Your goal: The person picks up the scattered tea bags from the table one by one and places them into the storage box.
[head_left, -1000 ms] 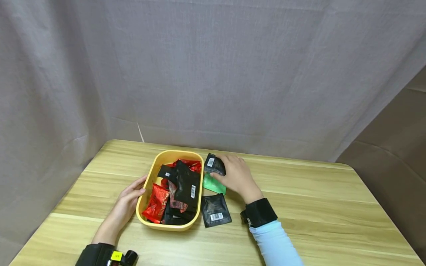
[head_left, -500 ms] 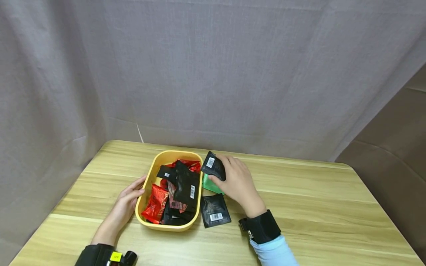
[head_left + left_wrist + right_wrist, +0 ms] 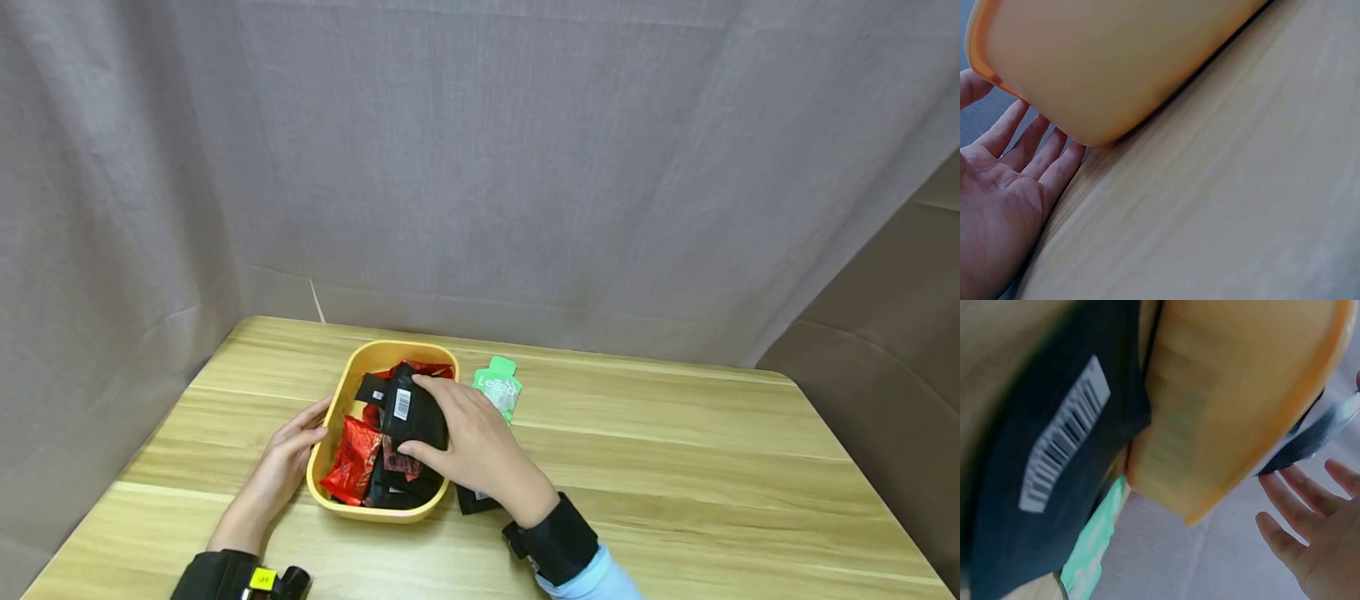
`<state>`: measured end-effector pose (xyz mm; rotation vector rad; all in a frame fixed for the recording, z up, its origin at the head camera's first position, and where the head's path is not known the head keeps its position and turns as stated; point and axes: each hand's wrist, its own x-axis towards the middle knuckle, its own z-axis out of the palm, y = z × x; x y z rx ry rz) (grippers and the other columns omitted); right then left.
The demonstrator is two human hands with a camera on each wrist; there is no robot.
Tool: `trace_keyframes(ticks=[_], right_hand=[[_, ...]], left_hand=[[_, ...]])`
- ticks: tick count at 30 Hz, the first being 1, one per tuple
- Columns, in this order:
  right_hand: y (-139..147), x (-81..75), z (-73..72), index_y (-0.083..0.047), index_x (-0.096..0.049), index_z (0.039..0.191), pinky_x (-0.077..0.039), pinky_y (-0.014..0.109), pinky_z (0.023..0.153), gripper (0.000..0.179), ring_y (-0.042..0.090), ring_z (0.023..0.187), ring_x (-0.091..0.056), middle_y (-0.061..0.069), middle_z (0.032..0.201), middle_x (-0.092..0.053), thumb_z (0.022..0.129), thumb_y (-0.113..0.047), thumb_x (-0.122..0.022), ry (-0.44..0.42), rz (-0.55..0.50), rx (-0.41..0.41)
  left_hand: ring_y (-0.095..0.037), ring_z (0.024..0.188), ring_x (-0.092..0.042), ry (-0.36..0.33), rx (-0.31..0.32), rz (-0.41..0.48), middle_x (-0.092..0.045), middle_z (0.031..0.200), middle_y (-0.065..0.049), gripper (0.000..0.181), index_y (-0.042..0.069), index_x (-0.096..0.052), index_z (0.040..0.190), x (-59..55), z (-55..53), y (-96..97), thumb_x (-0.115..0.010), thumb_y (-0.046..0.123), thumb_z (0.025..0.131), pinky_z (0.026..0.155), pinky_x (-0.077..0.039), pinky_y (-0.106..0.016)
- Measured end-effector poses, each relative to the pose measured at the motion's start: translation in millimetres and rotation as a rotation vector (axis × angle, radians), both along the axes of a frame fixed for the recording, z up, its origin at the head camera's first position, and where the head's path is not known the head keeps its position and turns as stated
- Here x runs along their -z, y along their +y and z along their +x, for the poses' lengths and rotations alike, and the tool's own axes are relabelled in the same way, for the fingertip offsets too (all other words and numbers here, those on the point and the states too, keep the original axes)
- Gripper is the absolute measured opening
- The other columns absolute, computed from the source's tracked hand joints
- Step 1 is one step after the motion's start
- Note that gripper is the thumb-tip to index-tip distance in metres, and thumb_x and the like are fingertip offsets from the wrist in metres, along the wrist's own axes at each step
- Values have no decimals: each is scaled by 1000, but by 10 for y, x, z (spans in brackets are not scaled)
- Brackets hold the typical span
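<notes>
A yellow plastic basket (image 3: 378, 515), partly filled with black and red packets, stands on the wooden table. My left hand (image 3: 281, 462) rests its fingers against the basket's left side; the left wrist view shows those fingers (image 3: 1035, 147) fairly straight along the wall. Over the basket's right part, my right hand (image 3: 483, 446) holds a black packet (image 3: 416, 421) with a white barcode label between thumb and fingers. In the right wrist view this packet (image 3: 1310, 434) shows at the fingertips above the rim. A red packet (image 3: 352, 462) lies in the basket's near left part.
Right of the basket lies a green packet (image 3: 498, 387) with white lettering. Another black packet (image 3: 474, 502) with a barcode lies closer, mostly hidden by the right hand in the head view. Grey cloth (image 3: 480, 167) hangs behind the table (image 3: 697, 467).
My right hand has lifted the black packet off the green one and carried it left over the basket, uncovering the green packet. The left hand and basket have stayed nearly still.
</notes>
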<state>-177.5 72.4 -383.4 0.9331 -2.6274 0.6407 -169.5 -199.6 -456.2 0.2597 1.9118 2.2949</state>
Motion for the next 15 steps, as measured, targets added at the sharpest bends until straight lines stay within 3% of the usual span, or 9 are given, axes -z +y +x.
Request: trace_keyframes(ticks=[8,12,15], right_hand=[[-1,56,0,-23,-29,146,-46,48,102,85,23,127,-46,5,142,-50,78,-72,-45,-58,71,1],[73,-23,2,-23,-28,147,-44,50,104,84,23,130,-44,5,145,-47,80,-70,-46,-105,78,-29],[170,-130,8,-23,-33,145,-43,51,105,79,24,131,-42,4,146,-45,81,-65,-51,-198,63,-40]], left_hand=[[9,113,-48,-24,-24,-26,-42,130,12,58,-4,-18,148,-3,0,6,-40,13,97,90,-44,-7],[8,112,-50,-20,-16,-13,-46,124,17,58,-5,-17,148,2,1,4,-39,12,97,90,-46,-8],[7,112,-49,-16,-15,-16,-45,126,14,58,-5,-17,148,-2,2,8,-39,13,98,90,-46,-8]])
